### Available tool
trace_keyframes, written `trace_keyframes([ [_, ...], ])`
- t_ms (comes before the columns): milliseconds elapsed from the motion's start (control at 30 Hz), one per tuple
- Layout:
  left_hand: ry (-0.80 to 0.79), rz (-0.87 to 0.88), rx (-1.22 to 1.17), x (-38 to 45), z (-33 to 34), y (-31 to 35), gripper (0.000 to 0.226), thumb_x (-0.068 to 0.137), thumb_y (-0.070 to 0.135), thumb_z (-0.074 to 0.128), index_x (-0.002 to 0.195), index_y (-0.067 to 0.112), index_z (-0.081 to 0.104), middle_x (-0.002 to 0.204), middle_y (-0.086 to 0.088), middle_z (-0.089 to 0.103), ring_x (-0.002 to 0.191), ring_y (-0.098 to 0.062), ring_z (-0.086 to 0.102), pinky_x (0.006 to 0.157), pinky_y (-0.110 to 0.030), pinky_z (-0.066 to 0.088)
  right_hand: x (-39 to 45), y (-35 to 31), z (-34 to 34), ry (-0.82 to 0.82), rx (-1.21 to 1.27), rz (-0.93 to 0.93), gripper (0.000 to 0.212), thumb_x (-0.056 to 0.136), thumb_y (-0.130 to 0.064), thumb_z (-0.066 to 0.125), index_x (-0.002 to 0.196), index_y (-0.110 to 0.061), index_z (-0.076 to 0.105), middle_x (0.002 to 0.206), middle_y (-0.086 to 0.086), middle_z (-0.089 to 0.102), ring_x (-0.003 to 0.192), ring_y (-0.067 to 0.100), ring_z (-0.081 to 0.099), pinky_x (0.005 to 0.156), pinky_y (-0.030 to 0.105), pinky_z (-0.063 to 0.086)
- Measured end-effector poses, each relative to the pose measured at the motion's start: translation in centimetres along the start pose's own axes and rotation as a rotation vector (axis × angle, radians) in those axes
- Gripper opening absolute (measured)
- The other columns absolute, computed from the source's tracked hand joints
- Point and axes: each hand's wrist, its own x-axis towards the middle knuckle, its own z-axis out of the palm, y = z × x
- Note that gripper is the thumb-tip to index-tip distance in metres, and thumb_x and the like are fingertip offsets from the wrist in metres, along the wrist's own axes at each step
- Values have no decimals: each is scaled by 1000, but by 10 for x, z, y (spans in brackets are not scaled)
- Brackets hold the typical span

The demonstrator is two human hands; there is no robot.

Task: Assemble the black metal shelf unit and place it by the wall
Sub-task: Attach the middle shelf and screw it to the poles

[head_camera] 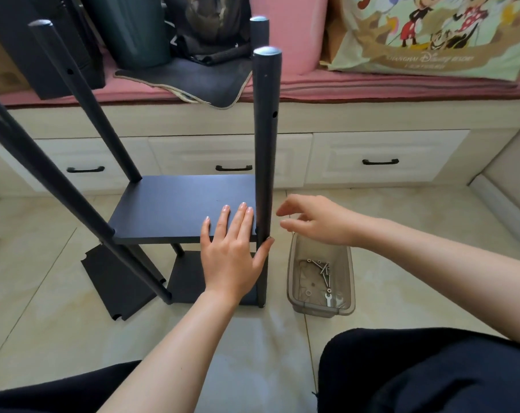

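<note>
While your left hand (pixel 233 251) lay flat on the shelf (pixel 181 208), thumb hooked round the front pole (pixel 264 162), your right hand (pixel 315 222) hovered loose and empty over the screw tub (pixel 321 281). Shelf unit sat half-built on the floor; I'd guess a screw for that corner came next.

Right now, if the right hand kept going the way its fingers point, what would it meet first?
Probably the near right black metal post of the shelf unit. The right hand hovers open, fingertips aimed left at the post, just above the clear plastic bin. Depth is uncertain.
</note>
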Motion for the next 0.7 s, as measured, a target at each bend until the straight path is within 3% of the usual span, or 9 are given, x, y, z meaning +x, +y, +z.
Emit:
trace_keyframes([
  [133, 72, 10, -16, 1, 6, 0, 65, 97, 62, 39, 138, 16, 62, 147, -1, 55, 142, -28, 45, 115, -52, 27, -13, 44, -1, 2, -17, 111, 17, 98, -30, 57, 113, -24, 64, 113, -3, 67, 101, 10, 61, 81, 22, 43],
  [300, 171, 45, -5, 3, 15, -1, 61, 100, 60, 41, 126, 12, 69, 139, -2, 62, 137, -30, 50, 111, -50, 30, -22, 113, 29, -61, 31, 276, 22, 97, -24, 60, 116, -14, 66, 116, 2, 68, 105, 16, 63, 94, 30, 48],
  [433, 219, 58, -23, 2, 20, -1, 54, 99, 56, 47, 118, 12, 71, 135, -4, 65, 135, -31, 51, 109, -50, 31, -13, 156, 64, -72, 37, 360, 23, 97, -20, 59, 117, -12, 65, 118, 5, 68, 108, 19, 62, 91, 27, 47],
  [700, 261, 44, -46, 2, 27, 3, 48, 97, 52, 52, 111, 10, 72, 127, -5, 68, 130, -32, 53, 105, -52, 32, 27, 219, 142, -183, 3, 514, 24, 97, -13, 52, 114, 0, 63, 115, 17, 67, 104, 31, 63, 87, 36, 52],
])
